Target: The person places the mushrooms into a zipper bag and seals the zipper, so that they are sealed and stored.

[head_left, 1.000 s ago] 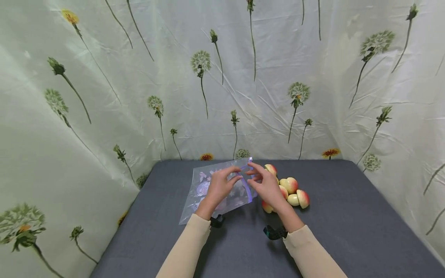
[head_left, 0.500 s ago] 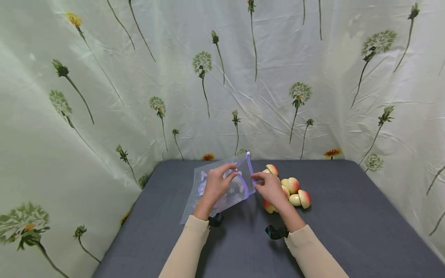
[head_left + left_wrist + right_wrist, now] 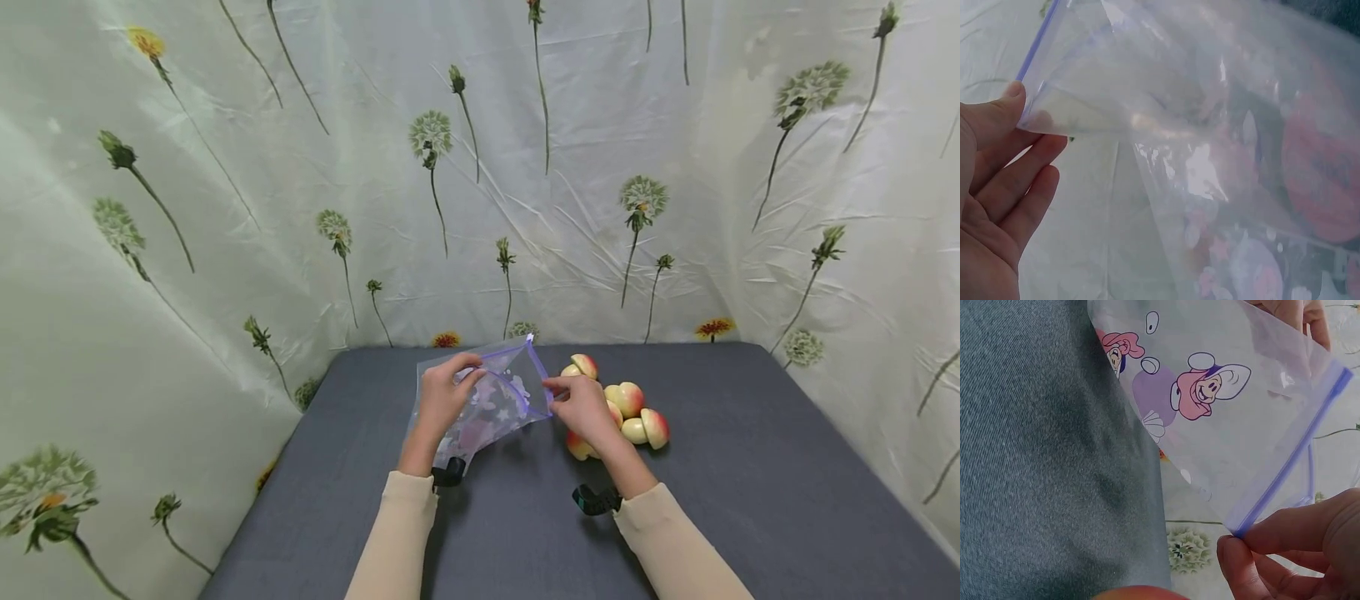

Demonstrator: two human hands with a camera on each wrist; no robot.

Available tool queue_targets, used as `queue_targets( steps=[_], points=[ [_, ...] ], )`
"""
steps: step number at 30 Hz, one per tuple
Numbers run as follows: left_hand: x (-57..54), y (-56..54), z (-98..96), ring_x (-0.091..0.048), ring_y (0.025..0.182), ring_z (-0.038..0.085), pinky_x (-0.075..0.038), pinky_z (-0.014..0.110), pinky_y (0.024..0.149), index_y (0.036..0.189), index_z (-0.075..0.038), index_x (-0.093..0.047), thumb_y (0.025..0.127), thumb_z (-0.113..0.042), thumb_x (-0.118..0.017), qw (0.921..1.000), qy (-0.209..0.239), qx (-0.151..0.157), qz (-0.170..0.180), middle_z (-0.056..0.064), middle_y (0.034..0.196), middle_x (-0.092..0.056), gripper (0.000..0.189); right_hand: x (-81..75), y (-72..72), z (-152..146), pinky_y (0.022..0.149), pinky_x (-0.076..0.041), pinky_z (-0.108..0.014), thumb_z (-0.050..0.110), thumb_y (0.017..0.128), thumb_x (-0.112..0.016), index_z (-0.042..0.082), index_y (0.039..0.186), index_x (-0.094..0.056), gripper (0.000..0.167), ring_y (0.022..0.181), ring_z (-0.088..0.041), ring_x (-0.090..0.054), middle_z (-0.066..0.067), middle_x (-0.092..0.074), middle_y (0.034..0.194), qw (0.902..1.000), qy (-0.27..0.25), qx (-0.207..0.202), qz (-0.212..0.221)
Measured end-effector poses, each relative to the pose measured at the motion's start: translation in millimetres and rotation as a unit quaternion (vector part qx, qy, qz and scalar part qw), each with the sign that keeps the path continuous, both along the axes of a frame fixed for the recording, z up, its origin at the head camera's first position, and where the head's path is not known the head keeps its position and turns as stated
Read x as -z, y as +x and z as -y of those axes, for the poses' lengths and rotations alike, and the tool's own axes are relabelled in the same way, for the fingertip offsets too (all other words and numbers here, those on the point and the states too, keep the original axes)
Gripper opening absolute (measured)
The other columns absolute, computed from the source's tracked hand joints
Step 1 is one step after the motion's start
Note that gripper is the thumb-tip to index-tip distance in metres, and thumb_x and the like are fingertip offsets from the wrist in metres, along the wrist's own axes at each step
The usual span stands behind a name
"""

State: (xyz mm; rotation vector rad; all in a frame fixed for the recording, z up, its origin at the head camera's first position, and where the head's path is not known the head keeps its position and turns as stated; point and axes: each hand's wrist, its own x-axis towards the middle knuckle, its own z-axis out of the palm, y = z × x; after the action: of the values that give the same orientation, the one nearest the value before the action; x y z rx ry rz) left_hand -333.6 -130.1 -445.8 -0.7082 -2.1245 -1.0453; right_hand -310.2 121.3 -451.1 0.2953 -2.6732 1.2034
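A clear plastic zip bag [image 3: 491, 412] with a purple zip strip and pink and purple cartoon prints is held between both hands, its mouth spread apart. My left hand [image 3: 441, 400] pinches one side of the mouth; in the left wrist view, thumb and index finger grip the zip edge while the other fingers of that hand [image 3: 1007, 187] curve loosely below. On the opposite side, my right hand [image 3: 581, 408] pinches the end of the purple strip [image 3: 1297, 447] between thumb and fingertip. The cartoon figures [image 3: 1207, 390] show plainly in the right wrist view.
Several cream, mushroom-shaped pieces [image 3: 628, 400] with red-yellow caps lie piled just right of and behind the right hand. The dark grey table [image 3: 742, 492] ends at a hanging flower-print curtain [image 3: 570, 208].
My right hand has moved to the bag's zip edge and pinched it. My left hand has drawn its side leftward, and the mouth has spread wider. The mushroom-shaped pieces stay put.
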Motion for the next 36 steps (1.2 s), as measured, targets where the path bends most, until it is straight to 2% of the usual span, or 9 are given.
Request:
queue_targets(
  steps=[7, 12, 16, 20, 24, 28, 33, 36],
  points=[
    [2.2, -1.7, 10.2, -0.072, 0.092, 0.019, -0.057, 0.046, 0.078, 0.099, -0.007, -0.075, 0.089, -0.014, -0.077, 0.998, 0.045, 0.022, 0.039, -0.001, 0.093, -0.074, 0.012, 3.4, -3.0, -3.3, 0.062, -0.054, -0.032, -0.005, 0.081, -0.07, 0.006, 0.118, -0.075, 0.038, 0.089, -0.025, -0.071, -0.01, -0.074, 0.106, 0.9998, 0.019, 0.002, -0.004],
    [-0.2, -0.7, 13.0, -0.071, 0.086, 0.013, -0.057, 0.034, 0.075, 0.098, -0.008, -0.076, 0.09, -0.017, -0.077, 0.9908, 0.092, 0.041, 0.091, -0.004, 0.092, -0.073, 0.012, 5.7, -5.1, -6.7, 0.052, -0.045, -0.028, -0.007, 0.08, -0.066, 0.005, 0.118, -0.075, 0.041, 0.085, -0.025, -0.071, -0.013, -0.074, 0.106, 0.9997, 0.025, 0.005, -0.004],
    [-3.1, 1.7, 15.2, -0.07, 0.083, 0.013, -0.056, 0.031, 0.072, 0.098, -0.009, -0.077, 0.09, -0.017, -0.077, 0.984, 0.125, 0.046, 0.118, -0.004, 0.091, -0.073, 0.011, 5.9, -5.4, -7.6, 0.052, -0.043, -0.028, -0.006, 0.08, -0.065, 0.005, 0.118, -0.075, 0.041, 0.083, -0.024, -0.071, -0.013, -0.074, 0.103, 0.9995, 0.029, 0.009, -0.008],
    [-6.7, 2.6, 14.7, -0.07, 0.086, 0.017, -0.057, 0.036, 0.075, 0.098, -0.008, -0.077, 0.091, -0.017, -0.076, 0.9804, 0.141, 0.06, 0.125, -0.001, 0.093, -0.073, 0.011, 5.6, -5.3, -8.0, 0.056, -0.047, -0.03, -0.005, 0.081, -0.065, 0.005, 0.117, -0.075, 0.04, 0.082, -0.022, -0.07, -0.011, -0.075, 0.101, 0.9994, 0.029, 0.017, -0.004],
    [-10.5, 1.6, 12.5, -0.069, 0.093, 0.017, -0.056, 0.044, 0.082, 0.1, -0.011, -0.077, 0.092, -0.017, -0.076, 0.9801, 0.142, 0.067, 0.122, -0.001, 0.096, -0.073, 0.01, 3.9, -4.0, -6.3, 0.06, -0.052, -0.03, -0.003, 0.082, -0.069, 0.006, 0.118, -0.075, 0.037, 0.086, -0.023, -0.071, -0.009, -0.075, 0.104, 0.9998, 0.013, 0.016, 0.007],
    [-16.6, 1.1, 8.1, -0.068, 0.099, 0.014, -0.055, 0.048, 0.087, 0.102, -0.012, -0.077, 0.092, -0.014, -0.076, 0.9844, 0.126, 0.055, 0.109, -0.006, 0.099, -0.072, 0.01, 1.4, -1.8, -3.7, 0.067, -0.057, -0.035, 0.001, 0.084, -0.074, 0.007, 0.118, -0.075, 0.035, 0.091, -0.025, -0.071, -0.009, -0.074, 0.107, 0.9999, -0.004, 0.008, 0.011],
    [-19.8, -0.5, 0.1, -0.069, 0.096, 0.015, -0.055, 0.048, 0.087, 0.098, -0.016, -0.077, 0.089, -0.005, -0.078, 0.9918, 0.105, 0.041, 0.06, -0.005, 0.096, -0.074, 0.015, 0.0, 0.0, -2.9, 0.076, -0.058, -0.04, 0.006, 0.086, -0.078, 0.009, 0.12, -0.074, 0.035, 0.092, -0.025, -0.07, -0.009, -0.074, 0.107, 0.9999, -0.015, -0.005, 0.001],
    [-18.6, -1.2, -2.0, -0.07, 0.093, 0.019, -0.056, 0.044, 0.085, 0.097, -0.013, -0.077, 0.086, 0.002, -0.078, 0.9939, 0.097, 0.039, 0.034, -0.001, 0.095, -0.075, 0.019, -1.8, 0.4, -3.2, 0.076, -0.058, -0.039, 0.008, 0.086, -0.079, 0.01, 0.12, -0.074, 0.035, 0.092, -0.024, -0.07, -0.008, -0.074, 0.106, 0.9998, -0.015, -0.012, -0.007]
  ],
)
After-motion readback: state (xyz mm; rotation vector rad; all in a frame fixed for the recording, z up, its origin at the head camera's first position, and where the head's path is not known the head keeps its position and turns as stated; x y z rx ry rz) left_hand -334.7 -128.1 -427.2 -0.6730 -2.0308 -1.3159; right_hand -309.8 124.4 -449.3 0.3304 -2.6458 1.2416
